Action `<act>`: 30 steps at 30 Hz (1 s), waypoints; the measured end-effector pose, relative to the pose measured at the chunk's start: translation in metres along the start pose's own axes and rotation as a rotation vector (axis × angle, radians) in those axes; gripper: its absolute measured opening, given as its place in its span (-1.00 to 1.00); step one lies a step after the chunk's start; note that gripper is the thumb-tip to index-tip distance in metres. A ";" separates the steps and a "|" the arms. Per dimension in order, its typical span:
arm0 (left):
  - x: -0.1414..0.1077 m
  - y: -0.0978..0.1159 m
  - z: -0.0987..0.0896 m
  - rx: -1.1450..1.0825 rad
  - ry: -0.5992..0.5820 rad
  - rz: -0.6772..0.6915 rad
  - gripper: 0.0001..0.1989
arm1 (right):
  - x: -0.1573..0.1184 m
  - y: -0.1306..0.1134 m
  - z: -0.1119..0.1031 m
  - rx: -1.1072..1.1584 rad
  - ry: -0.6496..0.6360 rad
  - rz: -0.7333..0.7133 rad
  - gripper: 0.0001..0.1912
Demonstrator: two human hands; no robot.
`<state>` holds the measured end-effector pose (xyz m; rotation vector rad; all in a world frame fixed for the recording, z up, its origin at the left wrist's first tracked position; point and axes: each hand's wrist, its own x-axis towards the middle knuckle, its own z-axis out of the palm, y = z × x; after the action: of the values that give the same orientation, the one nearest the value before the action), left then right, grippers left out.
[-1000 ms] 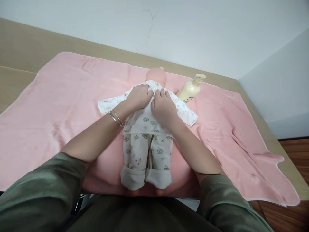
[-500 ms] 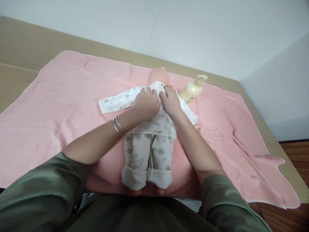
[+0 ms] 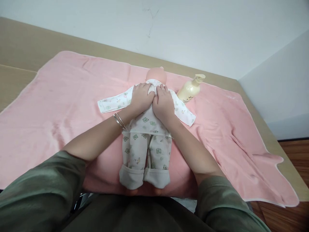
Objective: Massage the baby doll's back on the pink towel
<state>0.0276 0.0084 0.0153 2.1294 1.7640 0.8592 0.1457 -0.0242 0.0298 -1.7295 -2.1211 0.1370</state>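
Observation:
A baby doll (image 3: 156,76) lies on the pink blanket, its head away from me and its face out of sight. It wears a white printed top (image 3: 147,124) with the sleeves spread to both sides, and matching printed trousers (image 3: 138,151) with turned-up cuffs. My left hand (image 3: 142,97) rests on the left upper part of the top, fingers laid towards the shoulder. Beside it, my right hand (image 3: 164,103) lies on the right upper part. Both hands are open against the cloth, thumbs close together at the middle below the collar.
A cream pump bottle (image 3: 189,91) leans or lies just right of the doll, close to its sleeve. The pink blanket (image 3: 72,96) covers much of the wooden table (image 3: 96,45). A white wall (image 3: 205,35) rises behind the table.
My left hand has moved slightly up and left, its fingers flatter on the top. My right hand has slid a little down and left. The top's upper front looks smoother; the view shifted slightly.

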 end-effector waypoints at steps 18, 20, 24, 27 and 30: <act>-0.032 0.027 -0.011 0.247 -0.058 0.096 -0.50 | 0.029 0.039 -0.004 0.179 -0.128 -0.028 -0.27; -0.028 0.024 -0.014 0.231 -0.088 0.166 -0.53 | 0.027 0.035 -0.008 0.146 -0.166 -0.008 -0.27; -0.004 0.004 -0.025 0.199 -0.200 0.189 -0.60 | 0.013 0.019 -0.019 0.058 -0.235 -0.032 -0.31; 0.011 -0.011 -0.026 0.180 -0.226 0.045 -0.51 | 0.000 0.007 -0.024 0.004 -0.222 -0.114 -0.37; 0.011 -0.016 -0.020 0.193 -0.171 0.072 -0.52 | -0.001 0.006 -0.025 0.019 -0.213 -0.135 -0.43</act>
<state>0.0040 0.0191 0.0261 2.3219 1.7542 0.5225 0.1609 -0.0284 0.0505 -1.6173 -2.3722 0.3147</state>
